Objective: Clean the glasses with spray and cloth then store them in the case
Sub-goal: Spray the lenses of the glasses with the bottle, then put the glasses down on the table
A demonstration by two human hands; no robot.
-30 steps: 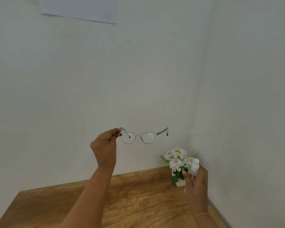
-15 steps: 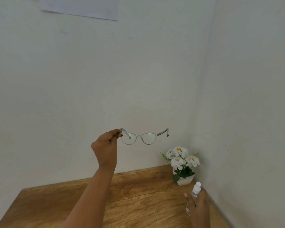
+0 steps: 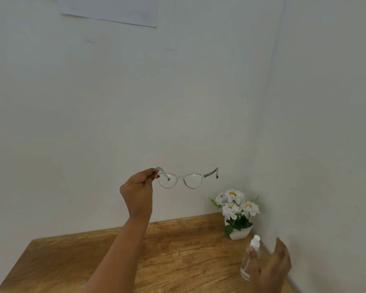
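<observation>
My left hand (image 3: pixel 138 192) is raised in front of the wall and pinches one temple of the clear-framed glasses (image 3: pixel 186 179), which hang in the air with both arms unfolded. The small clear spray bottle (image 3: pixel 250 258) with a white cap stands upright on the wooden table (image 3: pixel 89 263) at the right, near the wall. My right hand (image 3: pixel 269 268) is spread open just beside it, thumb in front of the bottle and fingers lifted off it. No cloth and no case are in view.
A white pot of white flowers (image 3: pixel 237 214) stands in the table's back right corner, just behind the bottle. White walls meet at that corner. A sheet of paper (image 3: pixel 110 9) is stuck high on the wall.
My right hand lowered the spray bottle from beside the flowers down to the table and has opened off it. The left hand holds the glasses in about the same place.
</observation>
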